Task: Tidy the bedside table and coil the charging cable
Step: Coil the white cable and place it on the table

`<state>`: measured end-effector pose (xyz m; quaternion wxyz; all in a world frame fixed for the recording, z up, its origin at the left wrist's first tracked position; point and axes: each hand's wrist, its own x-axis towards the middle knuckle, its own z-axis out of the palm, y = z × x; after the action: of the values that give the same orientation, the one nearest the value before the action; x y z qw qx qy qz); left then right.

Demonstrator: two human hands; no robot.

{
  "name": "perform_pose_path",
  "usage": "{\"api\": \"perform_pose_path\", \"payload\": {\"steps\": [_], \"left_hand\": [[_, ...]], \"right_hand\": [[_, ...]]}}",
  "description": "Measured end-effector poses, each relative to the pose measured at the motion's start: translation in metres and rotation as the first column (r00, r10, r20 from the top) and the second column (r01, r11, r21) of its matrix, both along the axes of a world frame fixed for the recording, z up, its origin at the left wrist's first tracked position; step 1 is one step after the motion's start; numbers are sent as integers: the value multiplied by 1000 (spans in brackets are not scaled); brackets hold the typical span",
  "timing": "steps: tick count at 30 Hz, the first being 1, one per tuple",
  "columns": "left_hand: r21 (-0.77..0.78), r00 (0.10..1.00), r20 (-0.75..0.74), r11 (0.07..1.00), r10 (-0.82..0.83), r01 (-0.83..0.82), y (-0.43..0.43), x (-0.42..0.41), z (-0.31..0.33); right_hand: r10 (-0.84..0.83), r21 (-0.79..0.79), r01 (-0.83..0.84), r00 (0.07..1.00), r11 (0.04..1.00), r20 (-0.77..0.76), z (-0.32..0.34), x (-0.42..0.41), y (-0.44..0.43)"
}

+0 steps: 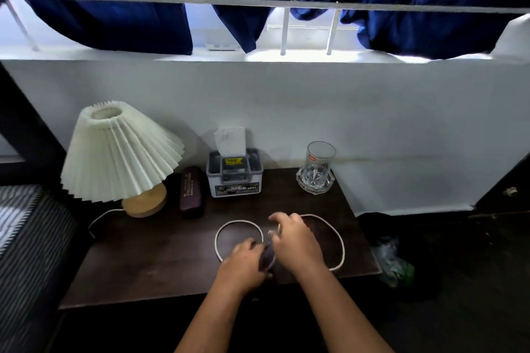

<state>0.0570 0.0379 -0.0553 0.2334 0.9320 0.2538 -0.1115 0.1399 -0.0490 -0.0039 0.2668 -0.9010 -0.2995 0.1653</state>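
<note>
Both hands pinch the cable (339, 241) where its two loops cross, mid-front of the table (149, 261): your left hand (243, 262) closed on the crossing with something dark I can't identify, right hand (295, 238) fingers curled over the strand above it. Cable looks light, limp and braided, probably springy, so loops will likely pop open if you let go. Hold at the crossing, not out on a loop. Glass (319, 162) stands well clear at the back.

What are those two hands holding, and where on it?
Both the left hand and right hand grip the white charging cable where its two loops meet.
</note>
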Motion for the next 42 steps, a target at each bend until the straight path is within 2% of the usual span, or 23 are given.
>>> {"api": "perform_pose_path", "payload": {"steps": [3, 7, 9, 11, 14, 16, 18, 22, 24, 27, 29, 30, 32, 33, 36, 39, 40, 42], "left_hand": [[47, 999, 3, 998, -48, 47, -3, -21, -5], [109, 992, 127, 994, -19, 5, -5, -34, -9], [75, 975, 220, 996, 40, -58, -4, -34, -8], [-52, 920, 356, 987, 161, -153, -4, -31, 3], [-291, 745, 554, 925, 370, -243, -5, -31, 31], [-394, 668, 614, 896, 421, -202, -8, -39, 48], [-417, 630, 657, 896, 414, -153, -12, -55, 62], [-497, 555, 684, 859, 473, -121, -22, -86, 100], [-529, 548, 673, 841, 496, -112, -32, -97, 125], [-563, 656, 546, 808, 521, -174, -51, -107, 160], [-723, 772, 375, 684, 513, -103, -61, -115, 181], [-827, 826, 306, 562, 474, -17, -62, -118, 191], [-937, 874, 269, 322, 406, 139, -65, -122, 208], [-950, 868, 284, 243, 408, 197, -65, -123, 212], [-940, 789, 332, 107, 517, 325, -67, -114, 213], [-908, 618, 341, 79, 708, 411, -59, -99, 197], [-895, 562, 333, 66, 757, 441, -53, -96, 193], [-882, 486, 309, 55, 817, 469, -32, -87, 181]], "right_hand": [[44, -182, -43, 999, 982, 2, -7, -13, -9], [23, -288, -24, 1000, 957, -5, -13, -10, -24], [-14, -300, 11, 1000, 954, -6, -11, -7, -26], [-56, -282, 54, 998, 958, -2, -5, -6, -26], [-17, -124, 27, 997, 992, 81, 11, -14, -24], [53, 95, -59, 996, 994, 66, 22, -30, -20], [132, 257, -130, 991, 957, 12, 32, -48, -16], [170, 350, -183, 983, 919, 70, 51, -69, -22], [140, 382, -169, 985, 908, 103, 66, -76, -30], [85, 371, -163, 972, 914, 217, 92, -79, -41], [72, 328, -171, 954, 929, 292, 109, -80, -48], [51, 333, -156, 951, 930, 306, 115, -80, -51], [-15, 373, -104, 953, 922, 302, 123, -75, -55], [-36, 383, -86, 953, 920, 302, 124, -72, -54], [-25, 318, -75, 954, 945, 300, 119, -73, -40], [17, 308, -75, 982, 949, 187, 104, -85, -13], [42, 298, -96, 982, 950, 182, 96, -88, -6], [68, 174, -111, 969, 978, 237, 73, -89, 10]]}}
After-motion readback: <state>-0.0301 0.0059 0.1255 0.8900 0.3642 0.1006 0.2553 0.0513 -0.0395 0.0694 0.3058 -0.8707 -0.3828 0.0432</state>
